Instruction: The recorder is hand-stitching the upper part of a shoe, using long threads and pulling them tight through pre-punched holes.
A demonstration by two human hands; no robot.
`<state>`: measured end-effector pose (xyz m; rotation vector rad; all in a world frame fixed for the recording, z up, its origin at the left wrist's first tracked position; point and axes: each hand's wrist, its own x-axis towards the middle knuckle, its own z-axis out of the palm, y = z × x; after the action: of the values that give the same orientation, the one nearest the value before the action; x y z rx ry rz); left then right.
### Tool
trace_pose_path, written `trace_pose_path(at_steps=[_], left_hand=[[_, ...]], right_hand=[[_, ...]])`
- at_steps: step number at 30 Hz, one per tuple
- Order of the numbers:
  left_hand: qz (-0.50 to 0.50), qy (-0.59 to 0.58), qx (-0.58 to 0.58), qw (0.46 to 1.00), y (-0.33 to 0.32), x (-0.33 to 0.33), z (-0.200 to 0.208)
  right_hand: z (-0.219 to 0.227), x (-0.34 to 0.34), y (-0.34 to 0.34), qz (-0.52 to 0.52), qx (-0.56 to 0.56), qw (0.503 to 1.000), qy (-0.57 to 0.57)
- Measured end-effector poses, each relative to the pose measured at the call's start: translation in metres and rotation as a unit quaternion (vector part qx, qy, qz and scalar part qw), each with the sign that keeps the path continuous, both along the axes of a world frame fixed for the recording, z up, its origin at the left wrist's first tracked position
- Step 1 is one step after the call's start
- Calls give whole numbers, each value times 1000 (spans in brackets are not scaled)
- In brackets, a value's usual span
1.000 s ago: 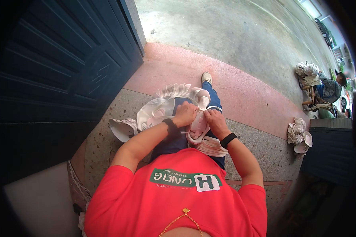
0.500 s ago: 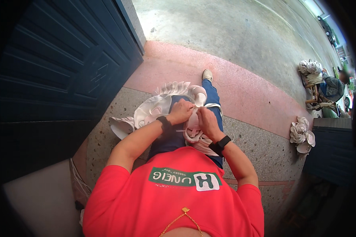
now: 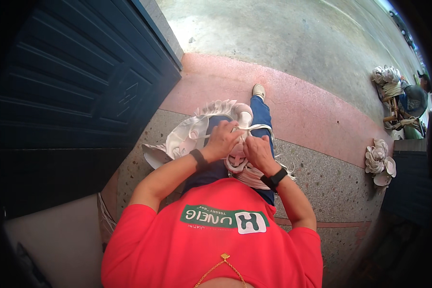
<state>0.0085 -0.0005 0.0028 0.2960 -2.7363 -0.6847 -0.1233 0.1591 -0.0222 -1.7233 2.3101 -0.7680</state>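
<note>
A pale pink-and-white shoe upper (image 3: 237, 157) rests on my lap with its toe end toward me. My left hand (image 3: 222, 140) lies against its left side, fingers bent and closed on it. On the opposite side my right hand (image 3: 259, 151) is closed in a pinch by the eyelets; its fingertips partly hide what they grip, which looks like the lace. A white shoelace (image 3: 260, 126) loops from the upper across my right thigh. Beyond my left hand, a row of white uppers (image 3: 221, 107) strung together curves over my left leg.
A dark blue door (image 3: 96, 81) stands at the left. At the right, a bunch of white uppers (image 3: 380, 162) lies near a dark panel. Further off, a person sits by a wooden stool (image 3: 390, 111) and another pile of uppers (image 3: 387, 79). Loose white strands lie right of my lap.
My hands have moved slightly apart and lower around the upper. The lace loop over my right thigh is wider now. The view has shifted a little to the left.
</note>
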Motion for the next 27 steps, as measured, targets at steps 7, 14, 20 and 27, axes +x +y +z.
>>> trace_pose_path(at_steps=[7,14,20,27], left_hand=[[-93,-13,117,989,-4,-37,7],[94,-66,425,898,12,-39,44],[91,-68,324,939,17,-40,46],[77,-101,331,935,15,-40,60]], right_hand=[[1,-13,11,-131,-73,937,-316],[12,-24,8,-160,-162,820,-525],[21,-13,-1,-158,-158,800,-557],[20,-14,-6,-155,-150,814,-540]])
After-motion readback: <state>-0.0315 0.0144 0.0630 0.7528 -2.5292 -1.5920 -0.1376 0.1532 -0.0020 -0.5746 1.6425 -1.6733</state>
